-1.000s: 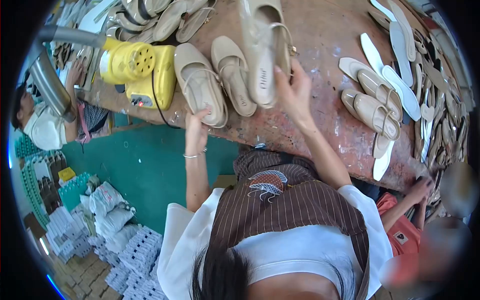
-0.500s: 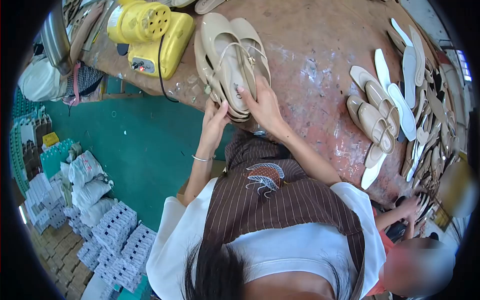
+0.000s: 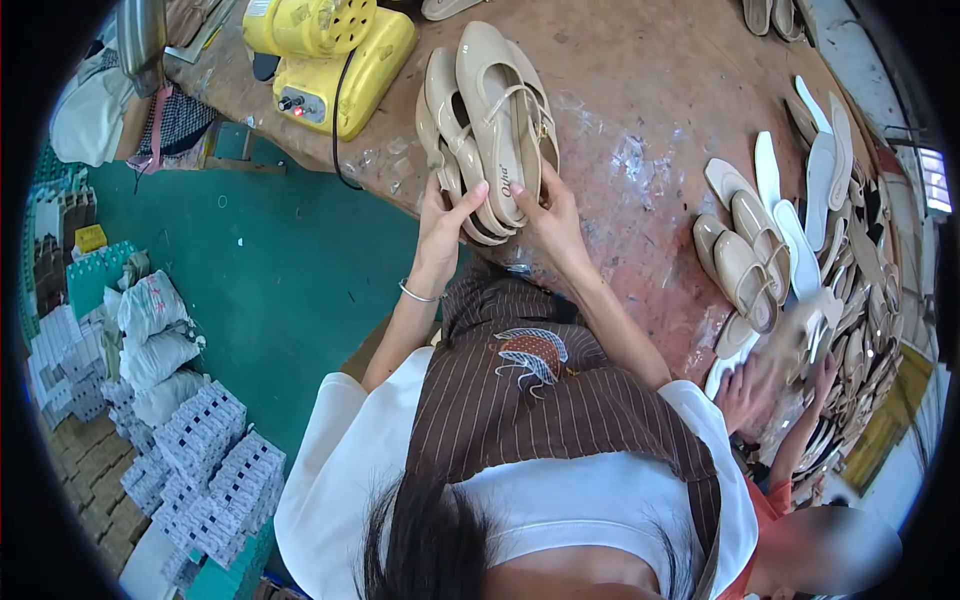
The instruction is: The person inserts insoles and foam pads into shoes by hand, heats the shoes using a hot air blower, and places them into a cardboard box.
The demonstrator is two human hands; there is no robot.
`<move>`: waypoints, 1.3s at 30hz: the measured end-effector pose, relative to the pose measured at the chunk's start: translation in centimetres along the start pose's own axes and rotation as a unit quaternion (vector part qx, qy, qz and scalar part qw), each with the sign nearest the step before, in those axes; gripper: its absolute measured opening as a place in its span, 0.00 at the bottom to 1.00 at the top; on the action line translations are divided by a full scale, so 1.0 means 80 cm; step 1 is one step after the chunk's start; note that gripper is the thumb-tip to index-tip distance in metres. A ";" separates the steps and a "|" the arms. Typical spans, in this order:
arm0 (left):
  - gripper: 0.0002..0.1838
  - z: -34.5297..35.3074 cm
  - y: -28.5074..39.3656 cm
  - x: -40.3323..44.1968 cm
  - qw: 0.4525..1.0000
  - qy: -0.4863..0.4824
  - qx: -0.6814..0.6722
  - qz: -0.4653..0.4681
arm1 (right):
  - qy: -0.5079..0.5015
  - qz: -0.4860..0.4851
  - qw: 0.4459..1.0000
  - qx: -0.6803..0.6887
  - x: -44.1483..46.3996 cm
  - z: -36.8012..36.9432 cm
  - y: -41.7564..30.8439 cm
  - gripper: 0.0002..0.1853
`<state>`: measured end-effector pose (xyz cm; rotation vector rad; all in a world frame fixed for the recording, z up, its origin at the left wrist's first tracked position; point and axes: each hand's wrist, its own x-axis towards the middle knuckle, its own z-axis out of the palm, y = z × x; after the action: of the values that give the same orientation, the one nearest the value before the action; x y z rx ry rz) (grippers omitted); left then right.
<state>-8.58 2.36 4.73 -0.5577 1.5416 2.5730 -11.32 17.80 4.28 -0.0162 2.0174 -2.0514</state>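
Note:
Several glossy beige shoes [image 3: 487, 75] with thin straps and small metal ornaments are bunched together at the table's near edge, toes pointing away. My left hand [image 3: 440, 232], with a bracelet at the wrist, grips the heel end of the bunch from the left, thumb on top. On the other side my right hand [image 3: 552, 226] holds the same bunch, its thumb near the printed insole of the upper shoe. The fingers under the shoes are partly hidden.
A yellow machine [image 3: 365, 75] with a cord stands at the table's [image 3: 610, 90] back left. To the right lie more beige shoes [image 3: 745, 265], white insoles [image 3: 797, 245] and a pile of shoe parts. A co-worker's hand [image 3: 738, 395] reaches there. White bundles [image 3: 200, 430] sit lower left.
The bunch of shoes has shifted right in view and spread, with one shoe standing out more clearly on top. Both hands have moved with it. The co-worker's hands reach further onto the table.

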 end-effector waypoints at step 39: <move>0.38 -0.211 0.217 0.041 0.837 0.272 -0.264 0.393 | -0.084 0.306 0.933 0.173 -0.030 -0.071 0.051 0.17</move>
<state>-11.78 -21.06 10.90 -0.9226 1.3407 3.8078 -9.37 23.81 0.50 0.4322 1.3089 -1.8697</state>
